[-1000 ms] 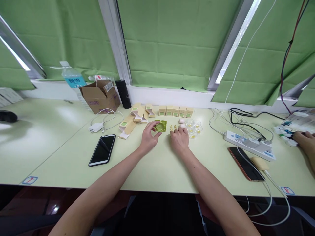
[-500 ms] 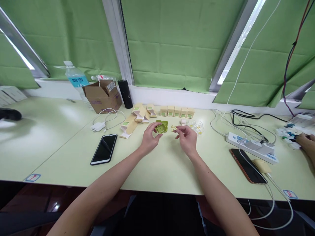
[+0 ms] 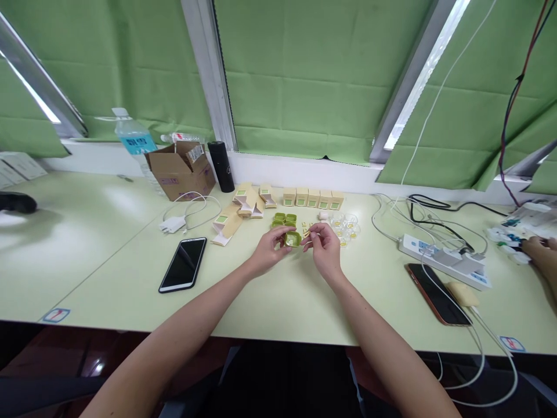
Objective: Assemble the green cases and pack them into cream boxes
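My left hand (image 3: 273,249) grips a small square green cup (image 3: 293,238) by its left side, with its open top facing me. Just to the right, my right hand (image 3: 322,247) pinches a small yellowish piece (image 3: 306,234), close to the cup's rim. What exactly the piece is I cannot make out. Several more green cups (image 3: 285,219) stand together behind my left hand. Tiny yellow bits (image 3: 305,225) lie on the table beyond my right fingers. Beside that hand are several clear round plastic pieces with yellow centres (image 3: 348,226).
Several small cream boxes (image 3: 313,198) stand in a row behind; opened cartons (image 3: 246,203) lie left of them. A phone (image 3: 183,265) is at left, another phone (image 3: 437,295) and a power strip (image 3: 446,261) at right. Another person's hand (image 3: 539,251) shows at the far right.
My left hand has brought one green cup toward me, away from the other cups. My right hand has moved slightly left and nearer, with its small yellowish piece beside the cup.
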A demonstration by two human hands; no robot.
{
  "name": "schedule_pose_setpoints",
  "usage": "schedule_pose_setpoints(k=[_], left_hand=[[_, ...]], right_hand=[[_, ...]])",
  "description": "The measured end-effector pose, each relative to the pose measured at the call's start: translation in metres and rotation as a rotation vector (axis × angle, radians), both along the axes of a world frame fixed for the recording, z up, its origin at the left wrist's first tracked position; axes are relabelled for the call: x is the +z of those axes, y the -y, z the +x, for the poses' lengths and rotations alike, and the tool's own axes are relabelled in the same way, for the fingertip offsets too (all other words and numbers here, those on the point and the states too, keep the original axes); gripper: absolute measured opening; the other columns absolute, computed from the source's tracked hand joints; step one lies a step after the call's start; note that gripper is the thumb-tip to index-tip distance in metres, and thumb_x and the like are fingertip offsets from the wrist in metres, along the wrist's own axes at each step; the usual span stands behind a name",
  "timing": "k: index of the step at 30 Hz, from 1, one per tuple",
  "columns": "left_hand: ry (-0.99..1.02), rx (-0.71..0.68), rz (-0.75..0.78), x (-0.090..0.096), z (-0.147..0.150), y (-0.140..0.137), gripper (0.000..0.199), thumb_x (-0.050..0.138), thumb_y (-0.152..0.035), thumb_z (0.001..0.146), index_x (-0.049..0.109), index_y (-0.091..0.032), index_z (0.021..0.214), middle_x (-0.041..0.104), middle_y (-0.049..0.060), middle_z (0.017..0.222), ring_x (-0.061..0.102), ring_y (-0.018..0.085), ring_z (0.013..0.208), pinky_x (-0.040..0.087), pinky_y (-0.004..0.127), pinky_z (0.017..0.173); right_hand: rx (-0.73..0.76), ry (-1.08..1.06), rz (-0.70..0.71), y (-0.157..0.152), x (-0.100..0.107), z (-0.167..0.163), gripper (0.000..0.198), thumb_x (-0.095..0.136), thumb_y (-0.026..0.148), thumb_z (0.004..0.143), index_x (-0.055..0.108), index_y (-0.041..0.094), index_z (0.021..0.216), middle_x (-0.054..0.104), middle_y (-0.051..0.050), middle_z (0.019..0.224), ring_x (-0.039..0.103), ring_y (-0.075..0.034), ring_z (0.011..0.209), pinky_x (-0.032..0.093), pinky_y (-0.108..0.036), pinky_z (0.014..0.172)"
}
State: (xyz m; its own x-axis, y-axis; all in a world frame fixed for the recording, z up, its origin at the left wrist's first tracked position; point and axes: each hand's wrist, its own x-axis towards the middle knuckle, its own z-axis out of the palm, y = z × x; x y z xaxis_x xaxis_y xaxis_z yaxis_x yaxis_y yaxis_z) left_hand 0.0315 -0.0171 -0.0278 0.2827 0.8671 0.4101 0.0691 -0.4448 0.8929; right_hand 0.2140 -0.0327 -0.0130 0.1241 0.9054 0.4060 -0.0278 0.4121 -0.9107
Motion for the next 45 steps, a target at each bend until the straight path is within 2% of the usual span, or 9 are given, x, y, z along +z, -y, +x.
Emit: schedule_pose_setpoints(k=[3, 9, 15, 17, 20, 23, 28, 34, 45], left_hand=[[0.15, -0.056, -0.068, -0.003, 0.0, -0.005, 0.056, 0.086, -0.041, 0.079, 0.066, -0.018, 0.125, 0.07, 0.014, 0.119, 0.068, 0.024, 0.104, 0.056, 0.038, 0.09], [0.323, -0.067, -0.131, -0.004, -0.004, -0.016, 0.058, 0.097, -0.04, 0.066, 0.067, -0.016, 0.11, 0.074, 0.014, 0.111, 0.071, 0.025, 0.103, 0.057, 0.037, 0.09], [0.389, -0.153, -0.237, 0.003, -0.008, -0.013, 0.059, 0.088, -0.045, 0.078, 0.073, -0.019, 0.129, 0.074, 0.015, 0.126, 0.07, 0.029, 0.116, 0.055, 0.044, 0.098], [0.392, -0.2, -0.282, 0.005, -0.009, -0.011, 0.058, 0.086, -0.047, 0.082, 0.072, -0.021, 0.132, 0.075, 0.014, 0.125, 0.07, 0.03, 0.118, 0.053, 0.046, 0.103], [0.413, -0.281, -0.331, 0.006, -0.008, -0.009, 0.057, 0.084, -0.046, 0.084, 0.071, -0.022, 0.134, 0.075, 0.014, 0.126, 0.071, 0.03, 0.12, 0.051, 0.05, 0.11], [0.42, -0.327, -0.37, 0.008, -0.007, -0.007, 0.062, 0.086, -0.044, 0.082, 0.069, -0.021, 0.137, 0.074, 0.015, 0.128, 0.072, 0.031, 0.117, 0.052, 0.051, 0.11], [0.387, -0.332, -0.376, 0.009, -0.008, -0.005, 0.066, 0.087, -0.042, 0.081, 0.066, -0.023, 0.141, 0.074, 0.016, 0.129, 0.074, 0.029, 0.111, 0.058, 0.044, 0.099], [0.396, -0.354, -0.379, 0.006, -0.008, -0.006, 0.067, 0.088, -0.039, 0.08, 0.065, -0.022, 0.14, 0.075, 0.015, 0.126, 0.074, 0.029, 0.114, 0.056, 0.04, 0.098], [0.469, -0.401, -0.432, 0.005, -0.004, -0.004, 0.059, 0.089, -0.03, 0.081, 0.068, -0.018, 0.135, 0.076, 0.014, 0.124, 0.073, 0.02, 0.105, 0.051, 0.029, 0.094]], right_hand=[[0.011, 0.011, 0.012, 0.0, 0.0, -0.001, 0.018, 0.058, 0.042, 0.097, 0.06, 0.024, 0.098, 0.064, 0.002, 0.078, 0.066, -0.012, 0.061, 0.059, -0.029, 0.058], [0.031, -0.029, -0.03, -0.002, 0.0, 0.002, 0.025, 0.063, 0.048, 0.094, 0.067, 0.023, 0.092, 0.068, 0.001, 0.072, 0.072, -0.016, 0.064, 0.065, -0.035, 0.066], [0.069, -0.144, -0.063, -0.003, 0.003, 0.006, 0.031, 0.083, 0.046, 0.079, 0.071, 0.022, 0.094, 0.074, -0.001, 0.078, 0.08, -0.024, 0.076, 0.07, -0.048, 0.081], [0.064, -0.136, -0.044, 0.0, 0.005, 0.006, 0.028, 0.083, 0.044, 0.08, 0.071, 0.022, 0.094, 0.074, -0.001, 0.077, 0.081, -0.025, 0.078, 0.07, -0.049, 0.083], [0.031, -0.05, 0.031, 0.007, 0.007, 0.004, 0.018, 0.076, 0.039, 0.086, 0.073, 0.024, 0.096, 0.075, -0.001, 0.081, 0.078, -0.022, 0.076, 0.069, -0.045, 0.08], [-0.029, 0.143, 0.165, 0.012, 0.009, 0.003, 0.012, 0.07, 0.033, 0.09, 0.075, 0.027, 0.098, 0.075, -0.003, 0.091, 0.074, -0.02, 0.079, 0.066, -0.038, 0.073], [-0.124, 0.497, 0.355, 0.013, 0.011, 0.006, 0.017, 0.059, 0.029, 0.097, 0.076, 0.027, 0.096, 0.076, -0.006, 0.09, 0.067, -0.021, 0.081, 0.058, -0.038, 0.071], [-0.161, 0.78, 0.482, 0.01, 0.008, 0.009, 0.022, 0.054, 0.021, 0.1, 0.075, 0.023, 0.093, 0.073, -0.008, 0.088, 0.063, -0.022, 0.083, 0.052, -0.037, 0.077], [-0.262, 0.828, 0.73, 0.005, 0.0, 0.007, 0.019, 0.056, 0.009, 0.098, 0.071, 0.02, 0.095, 0.069, -0.006, 0.082, 0.061, -0.02, 0.075, 0.046, -0.033, 0.067]])
